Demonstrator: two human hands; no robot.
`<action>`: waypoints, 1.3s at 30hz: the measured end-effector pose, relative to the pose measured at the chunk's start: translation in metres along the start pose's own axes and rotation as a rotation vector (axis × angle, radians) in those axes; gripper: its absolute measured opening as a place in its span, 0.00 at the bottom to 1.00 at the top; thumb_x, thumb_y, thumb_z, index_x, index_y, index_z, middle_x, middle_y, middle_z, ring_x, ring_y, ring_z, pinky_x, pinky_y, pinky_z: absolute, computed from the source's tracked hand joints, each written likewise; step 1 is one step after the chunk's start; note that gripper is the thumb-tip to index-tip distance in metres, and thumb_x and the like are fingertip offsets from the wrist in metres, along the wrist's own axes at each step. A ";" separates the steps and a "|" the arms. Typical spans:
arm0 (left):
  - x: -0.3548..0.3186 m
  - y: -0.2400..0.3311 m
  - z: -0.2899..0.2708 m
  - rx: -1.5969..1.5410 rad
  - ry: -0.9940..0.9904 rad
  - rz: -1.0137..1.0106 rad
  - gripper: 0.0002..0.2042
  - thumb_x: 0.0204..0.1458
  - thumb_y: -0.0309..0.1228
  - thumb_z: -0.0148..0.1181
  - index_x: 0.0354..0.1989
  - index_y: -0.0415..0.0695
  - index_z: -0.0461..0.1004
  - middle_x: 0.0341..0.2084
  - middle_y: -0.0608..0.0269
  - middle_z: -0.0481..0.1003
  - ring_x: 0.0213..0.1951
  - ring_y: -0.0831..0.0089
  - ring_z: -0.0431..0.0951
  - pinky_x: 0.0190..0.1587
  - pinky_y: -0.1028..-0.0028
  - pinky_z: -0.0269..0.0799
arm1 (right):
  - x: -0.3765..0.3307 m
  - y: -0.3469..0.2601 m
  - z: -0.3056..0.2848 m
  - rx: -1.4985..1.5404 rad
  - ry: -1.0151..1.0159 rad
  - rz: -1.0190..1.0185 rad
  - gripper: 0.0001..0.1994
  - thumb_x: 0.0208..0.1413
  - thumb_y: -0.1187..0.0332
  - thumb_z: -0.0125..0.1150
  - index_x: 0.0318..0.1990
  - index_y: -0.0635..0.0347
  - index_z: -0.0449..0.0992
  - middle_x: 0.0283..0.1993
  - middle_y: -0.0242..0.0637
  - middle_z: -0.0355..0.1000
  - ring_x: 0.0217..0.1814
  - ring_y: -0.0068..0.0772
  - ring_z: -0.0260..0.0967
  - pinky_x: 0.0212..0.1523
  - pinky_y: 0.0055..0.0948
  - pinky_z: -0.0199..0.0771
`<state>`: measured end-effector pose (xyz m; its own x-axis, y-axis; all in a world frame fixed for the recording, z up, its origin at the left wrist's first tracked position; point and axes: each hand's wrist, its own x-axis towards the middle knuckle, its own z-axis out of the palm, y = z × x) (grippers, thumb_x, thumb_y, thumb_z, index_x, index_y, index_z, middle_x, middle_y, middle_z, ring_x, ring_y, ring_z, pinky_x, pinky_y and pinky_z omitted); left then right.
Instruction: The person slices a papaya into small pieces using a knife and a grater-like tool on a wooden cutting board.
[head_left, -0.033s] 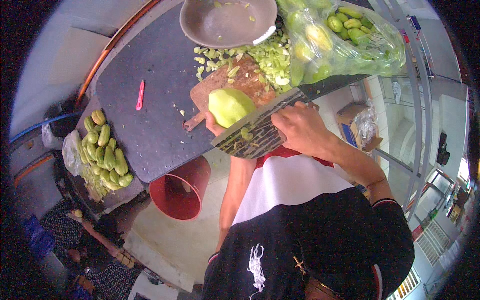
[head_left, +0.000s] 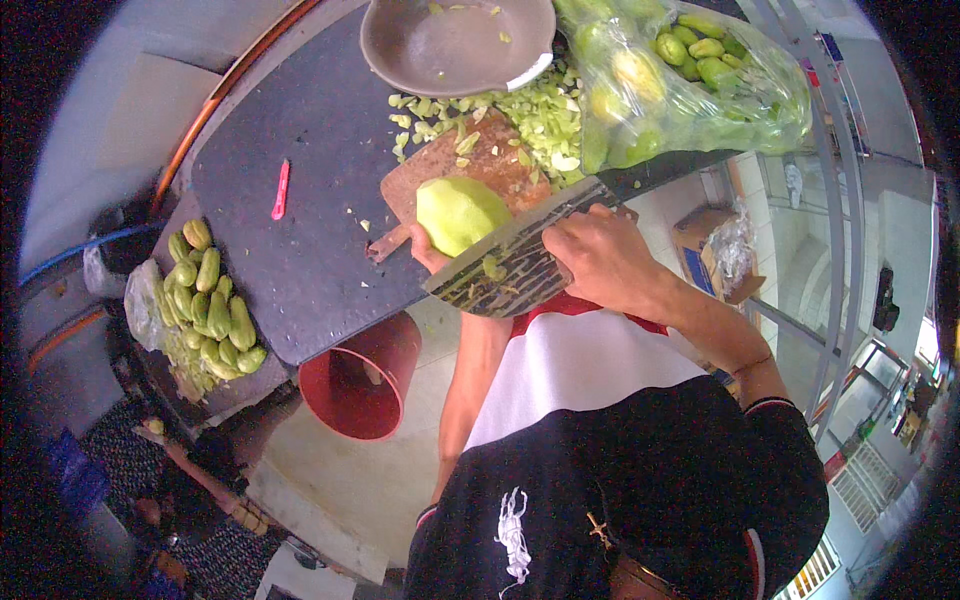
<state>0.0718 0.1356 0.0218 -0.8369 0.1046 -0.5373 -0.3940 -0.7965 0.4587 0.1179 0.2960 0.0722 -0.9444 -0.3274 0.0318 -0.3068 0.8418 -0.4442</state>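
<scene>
Right now the right hand (head_left: 600, 262) is wrapped tight round the handle of a broad cleaver (head_left: 505, 270), its blade laid against the peeled green fruit (head_left: 458, 213) that the left hand (head_left: 428, 252) cups from beneath, fingers mostly hidden. Just beyond that grip lies the wooden chopping board (head_left: 470, 165) strewn with green shavings (head_left: 535, 115), further off a grey bowl (head_left: 455, 45) and a clear bag of green fruit (head_left: 690, 80). Below the hands stands a red bucket (head_left: 362, 378).
</scene>
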 end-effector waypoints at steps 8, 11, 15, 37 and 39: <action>-0.005 0.003 0.003 -0.027 0.058 -0.017 0.34 0.54 0.64 0.47 0.56 0.49 0.68 0.48 0.61 0.74 0.49 0.65 0.75 0.50 0.63 0.74 | -0.001 0.018 0.015 0.004 0.082 0.053 0.10 0.39 0.70 0.66 0.31 0.58 0.71 0.28 0.38 0.73 0.32 0.46 0.72 0.38 0.42 0.71; -0.009 0.004 0.012 -0.052 0.063 0.008 0.34 0.52 0.64 0.49 0.57 0.49 0.67 0.49 0.62 0.74 0.51 0.63 0.74 0.55 0.60 0.70 | -0.006 0.039 0.020 -0.006 0.121 0.132 0.11 0.37 0.72 0.66 0.30 0.57 0.71 0.28 0.39 0.71 0.32 0.47 0.70 0.36 0.42 0.70; -0.004 0.000 0.005 -0.004 0.017 0.006 0.34 0.52 0.65 0.49 0.57 0.51 0.68 0.50 0.62 0.74 0.51 0.61 0.74 0.53 0.58 0.72 | -0.019 0.079 0.046 -0.013 0.113 0.334 0.12 0.37 0.71 0.66 0.32 0.59 0.72 0.33 0.43 0.75 0.36 0.52 0.73 0.40 0.46 0.74; -0.006 -0.003 0.005 0.016 0.022 0.039 0.34 0.54 0.65 0.45 0.58 0.50 0.67 0.51 0.62 0.72 0.52 0.63 0.73 0.52 0.61 0.72 | 0.001 0.025 0.022 0.022 0.188 0.115 0.13 0.33 0.73 0.68 0.27 0.57 0.68 0.28 0.38 0.71 0.32 0.46 0.70 0.34 0.42 0.69; -0.014 -0.003 0.007 -0.016 0.071 -0.024 0.34 0.55 0.65 0.45 0.58 0.50 0.67 0.51 0.61 0.72 0.52 0.64 0.73 0.53 0.61 0.71 | 0.007 0.022 0.023 0.045 0.184 0.095 0.13 0.34 0.73 0.67 0.27 0.58 0.68 0.28 0.39 0.70 0.32 0.46 0.70 0.35 0.42 0.69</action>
<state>0.0820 0.1404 0.0329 -0.7979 0.0814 -0.5973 -0.4070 -0.8037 0.4341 0.1074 0.3028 0.0421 -0.9758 -0.1602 0.1486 -0.2135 0.8439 -0.4923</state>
